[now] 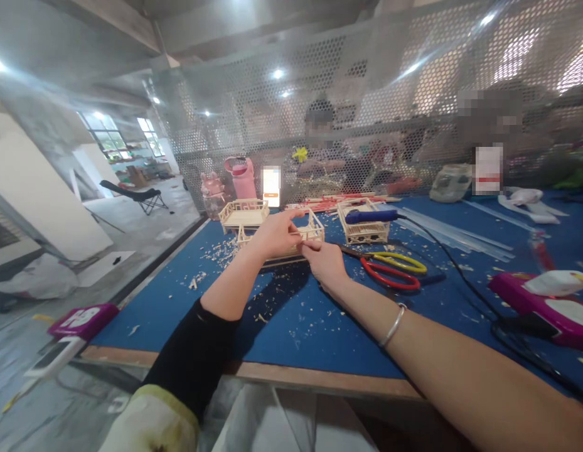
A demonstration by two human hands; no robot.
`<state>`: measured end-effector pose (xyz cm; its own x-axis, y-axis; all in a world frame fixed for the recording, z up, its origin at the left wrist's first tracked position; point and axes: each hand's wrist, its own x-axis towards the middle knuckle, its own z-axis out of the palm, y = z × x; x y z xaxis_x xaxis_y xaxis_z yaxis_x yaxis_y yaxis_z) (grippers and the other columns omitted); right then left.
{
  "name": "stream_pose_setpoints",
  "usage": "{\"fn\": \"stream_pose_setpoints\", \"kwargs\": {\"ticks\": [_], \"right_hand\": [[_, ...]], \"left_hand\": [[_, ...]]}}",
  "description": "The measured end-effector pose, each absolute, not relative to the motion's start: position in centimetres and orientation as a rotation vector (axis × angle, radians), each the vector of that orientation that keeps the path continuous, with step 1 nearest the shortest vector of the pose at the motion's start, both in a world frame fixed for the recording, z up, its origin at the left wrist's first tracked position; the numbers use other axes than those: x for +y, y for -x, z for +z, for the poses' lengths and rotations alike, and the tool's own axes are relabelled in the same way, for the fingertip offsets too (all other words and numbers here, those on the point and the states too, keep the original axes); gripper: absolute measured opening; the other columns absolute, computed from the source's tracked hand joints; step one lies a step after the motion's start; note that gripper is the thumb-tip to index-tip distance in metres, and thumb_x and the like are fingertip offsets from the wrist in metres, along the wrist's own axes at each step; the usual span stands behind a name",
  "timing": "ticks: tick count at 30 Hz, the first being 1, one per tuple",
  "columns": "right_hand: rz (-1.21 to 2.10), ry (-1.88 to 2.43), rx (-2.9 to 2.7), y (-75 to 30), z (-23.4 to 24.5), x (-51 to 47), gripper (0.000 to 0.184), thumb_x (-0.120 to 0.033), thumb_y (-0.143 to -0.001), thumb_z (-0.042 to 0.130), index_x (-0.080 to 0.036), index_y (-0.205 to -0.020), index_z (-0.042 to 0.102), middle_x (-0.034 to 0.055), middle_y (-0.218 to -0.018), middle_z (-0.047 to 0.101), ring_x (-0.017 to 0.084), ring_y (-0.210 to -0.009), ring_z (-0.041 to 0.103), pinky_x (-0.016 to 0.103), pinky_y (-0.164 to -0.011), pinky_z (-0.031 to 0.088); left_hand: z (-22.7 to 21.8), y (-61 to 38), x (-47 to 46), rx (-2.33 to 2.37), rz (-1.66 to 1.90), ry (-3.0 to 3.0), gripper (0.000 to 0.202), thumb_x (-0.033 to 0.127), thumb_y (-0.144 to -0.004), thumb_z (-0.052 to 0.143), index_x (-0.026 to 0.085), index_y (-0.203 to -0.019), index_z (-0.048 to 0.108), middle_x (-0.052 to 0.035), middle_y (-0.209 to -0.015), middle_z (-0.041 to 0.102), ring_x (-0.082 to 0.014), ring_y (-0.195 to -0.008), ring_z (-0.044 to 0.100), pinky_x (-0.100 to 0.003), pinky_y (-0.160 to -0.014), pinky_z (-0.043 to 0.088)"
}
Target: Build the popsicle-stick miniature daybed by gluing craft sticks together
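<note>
A small pale wooden-stick frame [314, 233], shaped like a little bed or crate, stands on the blue table [291, 326]. My left hand [275, 233] is closed over its near rail from the left, thumb and fingers pinching it. From below, my right hand [326, 260] pinches the same rail right beside the left fingers. Both hands touch the frame, and part of it is hidden behind them. A silver bangle [393, 326] sits on my right wrist.
Two similar stick frames [243, 213] [364, 229] stand behind, with a blue glue gun [371, 216] lying on the right one. Red and yellow scissors [395, 269], glue sticks [460, 235], a pink device [545, 307], wood shavings, a pink bottle [243, 179]. People sit behind a mesh screen.
</note>
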<state>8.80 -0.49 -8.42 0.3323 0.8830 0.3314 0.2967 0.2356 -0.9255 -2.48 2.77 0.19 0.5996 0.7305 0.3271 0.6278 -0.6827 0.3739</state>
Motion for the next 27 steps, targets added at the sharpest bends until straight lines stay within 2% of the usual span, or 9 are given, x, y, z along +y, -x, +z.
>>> {"fn": "stream_pose_setpoints", "kwargs": {"ticks": [4, 8, 13, 16, 19, 22, 27], "right_hand": [[0.336, 1.527, -1.354, -8.7, -7.1, -1.7, 0.028, -0.028, -0.077, 0.05, -0.022, -0.087, 0.075, 0.0047, -0.075, 0.073, 0.017, -0.067, 0.062, 0.024, -0.059, 0.04], [0.247, 1.61, -1.4, -8.7, -6.3, -2.4, 0.029, -0.031, -0.078, 0.05, -0.023, -0.09, 0.074, 0.005, -0.07, 0.071, 0.016, -0.061, 0.058, 0.025, -0.056, 0.036], [0.201, 1.474, -1.307, -11.1, -5.8, -2.2, 0.029, -0.038, -0.074, 0.054, -0.017, -0.078, 0.073, 0.0013, -0.056, 0.063, 0.013, -0.051, 0.049, 0.024, -0.053, 0.033], [0.189, 1.408, -1.117, -13.4, -5.6, -1.8, 0.033, -0.039, -0.075, 0.051, -0.013, -0.08, 0.069, -0.0015, -0.05, 0.055, 0.01, -0.045, 0.041, 0.023, -0.05, 0.032], [0.13, 1.468, -1.031, -15.2, -5.3, -1.5, 0.031, -0.04, -0.074, 0.053, -0.012, -0.075, 0.068, -0.0007, -0.052, 0.056, 0.011, -0.048, 0.045, 0.024, -0.052, 0.033], [0.102, 1.619, -1.077, -16.0, -5.1, -1.6, 0.036, -0.047, -0.073, 0.056, -0.014, -0.062, 0.067, 0.0002, -0.05, 0.055, 0.014, -0.052, 0.048, 0.025, -0.054, 0.033], [0.065, 1.743, -1.238, -15.5, -4.9, -2.1, 0.049, -0.055, -0.077, 0.049, -0.015, -0.054, 0.066, -0.0001, -0.043, 0.05, 0.012, -0.048, 0.045, 0.025, -0.05, 0.029]], "left_hand": [[0.3, 2.7, 2.7, 1.103, 0.645, -2.59, 0.059, 0.011, -0.067, 0.059, 0.012, -0.126, 0.048, -0.004, -0.078, 0.069, -0.0158, -0.072, 0.061, -0.028, -0.07, 0.046], [0.1, 2.6, 2.7, 1.112, 0.696, -2.57, 0.054, 0.01, -0.069, 0.058, 0.012, -0.123, 0.05, -0.0035, -0.075, 0.069, -0.0153, -0.071, 0.062, -0.028, -0.07, 0.046], [-0.2, 2.5, 2.8, 1.12, 0.755, -2.517, 0.048, 0.014, -0.072, 0.06, 0.014, -0.12, 0.052, -0.003, -0.075, 0.069, -0.0148, -0.07, 0.062, -0.028, -0.071, 0.046], [-0.4, 2.5, 3.0, 1.123, 0.769, -2.515, 0.05, 0.015, -0.072, 0.061, 0.015, -0.12, 0.052, -0.0034, -0.076, 0.07, -0.0151, -0.071, 0.062, -0.029, -0.071, 0.045], [-0.5, 2.5, 3.0, 1.126, 0.784, -2.525, 0.049, 0.017, -0.072, 0.061, 0.016, -0.12, 0.052, -0.0032, -0.078, 0.07, -0.0154, -0.072, 0.062, -0.029, -0.072, 0.044], [-0.6, 2.5, 3.1, 1.123, 0.787, -2.535, 0.049, 0.017, -0.073, 0.059, 0.016, -0.121, 0.052, -0.0029, -0.077, 0.071, -0.0154, -0.072, 0.062, -0.029, -0.072, 0.044], [-0.6, 2.4, 3.0, 1.125, 0.775, -2.553, 0.05, 0.017, -0.073, 0.059, 0.016, -0.122, 0.052, -0.0029, -0.078, 0.071, -0.0157, -0.073, 0.062, -0.029, -0.073, 0.044]]}}
